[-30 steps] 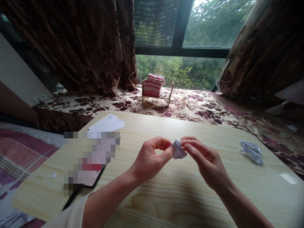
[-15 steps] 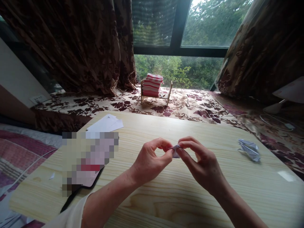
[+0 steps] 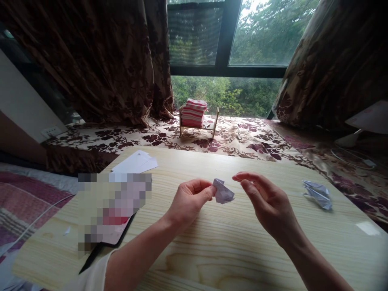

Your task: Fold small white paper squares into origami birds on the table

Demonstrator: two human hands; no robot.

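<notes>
Centre frame, above the surface (image 3: pixel 212 250): our left hand (image 3: pixel 186 200) pinches the small folded paper (image 3: pixel 223 194) by its left corner. Right hand (image 3: pixel 266 202) loose, empty, just beside it, apparently not touching. Paper light, thin, easily crushed; we judge the firm folded edges the best hold.

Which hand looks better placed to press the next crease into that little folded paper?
Probably the right hand: it is free, fingers open just beside the folded paper. The left hand is busy pinching that paper above the table.
</notes>
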